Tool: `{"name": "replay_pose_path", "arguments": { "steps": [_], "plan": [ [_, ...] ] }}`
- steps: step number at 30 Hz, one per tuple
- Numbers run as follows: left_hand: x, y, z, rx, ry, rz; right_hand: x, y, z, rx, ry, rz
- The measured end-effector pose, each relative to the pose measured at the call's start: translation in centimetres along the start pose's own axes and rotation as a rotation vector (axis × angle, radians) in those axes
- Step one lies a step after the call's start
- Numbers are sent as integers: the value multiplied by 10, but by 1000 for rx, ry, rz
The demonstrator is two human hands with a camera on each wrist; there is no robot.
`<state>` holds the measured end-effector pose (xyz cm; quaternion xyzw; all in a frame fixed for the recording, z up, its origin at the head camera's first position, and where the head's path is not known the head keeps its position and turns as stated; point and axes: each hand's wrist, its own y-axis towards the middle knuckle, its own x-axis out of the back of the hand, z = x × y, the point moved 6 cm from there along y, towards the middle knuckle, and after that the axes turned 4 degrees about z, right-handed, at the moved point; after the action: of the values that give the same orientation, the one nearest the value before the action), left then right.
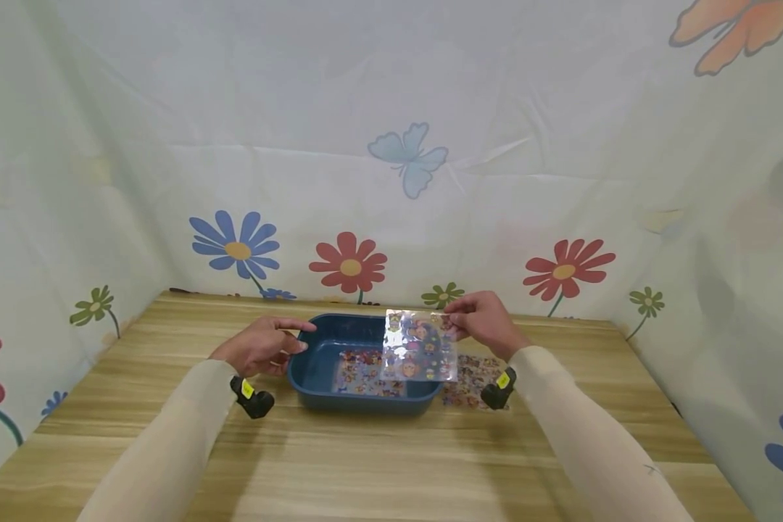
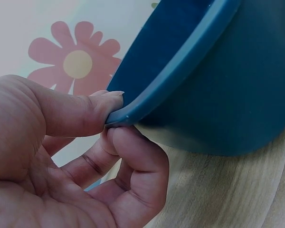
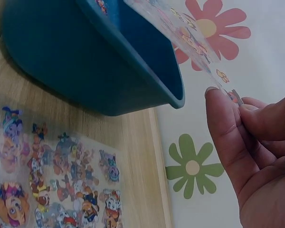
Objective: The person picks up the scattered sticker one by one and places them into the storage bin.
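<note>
A dark blue plastic basin (image 1: 365, 404) stands on the table. My left hand (image 1: 261, 346) pinches its left rim between thumb and curled fingers, as the left wrist view shows up close. Above the basin's right side, my right hand (image 1: 486, 322) holds a clear sticker sheet (image 1: 420, 348) by its upper right corner, pinched between thumb and fingers. Cartoon figures cover that sheet. Inside the basin lies another sticker sheet (image 1: 365, 373), partly hidden behind the held one. More stickers on a clear sheet (image 3: 61, 175) lie flat on the table, right of the basin.
The wood-grain table (image 1: 339, 464) runs back to a white cloth (image 1: 300, 181) printed with flowers and butterflies. Cloth also hangs at both sides. Each wrist carries a small black camera (image 1: 253, 399) on a strap.
</note>
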<state>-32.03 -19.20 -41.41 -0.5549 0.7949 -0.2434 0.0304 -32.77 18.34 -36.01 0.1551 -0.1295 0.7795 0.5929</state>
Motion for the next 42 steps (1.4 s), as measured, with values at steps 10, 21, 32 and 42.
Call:
{"name": "replay_pose_path", "arguments": {
  "steps": [10, 21, 32, 42],
  "plan": [
    [0, 0, -1, 2, 0, -3, -6, 6, 2, -9, -5, 13],
    [0, -1, -3, -6, 1, -1, -14, 12, 3, -6, 46, 30],
    [0, -2, -2, -10, 2, 3, -25, 15, 8, 8, 34, 51],
    [0, -1, -3, -10, -2, 11, -34, 21, 10, -15, 18, 44]
  ]
}}
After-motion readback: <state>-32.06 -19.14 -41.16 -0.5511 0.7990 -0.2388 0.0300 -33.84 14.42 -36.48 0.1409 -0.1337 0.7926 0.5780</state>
